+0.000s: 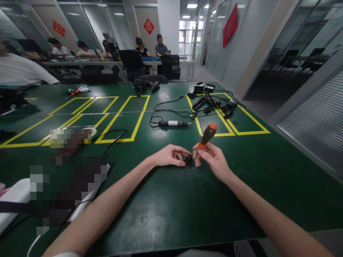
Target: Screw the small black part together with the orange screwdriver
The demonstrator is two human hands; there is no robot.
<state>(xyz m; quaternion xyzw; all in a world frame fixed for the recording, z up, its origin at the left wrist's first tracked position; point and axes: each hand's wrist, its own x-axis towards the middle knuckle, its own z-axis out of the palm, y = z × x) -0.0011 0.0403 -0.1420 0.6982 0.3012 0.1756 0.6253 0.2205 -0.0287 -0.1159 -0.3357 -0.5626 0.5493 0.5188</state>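
Note:
A small black part [189, 160], roughly cone-shaped, stands on the green table between my hands. Thumb and fingers of my left hand [171, 156] are curled against its left side, gripping it. To its right, my right hand [211, 159] is closed round a screwdriver [208, 135] with a black and orange handle. The handle points up and leans right; its shaft is hidden by my fingers. Beyond both hands lies an electric screwdriver [175, 123] with a silver and black body and a black cord. Two tiny pieces [177, 133] rest just in front of it.
Black parts and cables [209, 101] are heaped at the back right. A cordless drill-like tool [154, 86] and coiled cable [139, 85] sit at the far edge. Blurred-out items [77, 192] fill the left side. A person [21, 67] sits at far left; others work behind.

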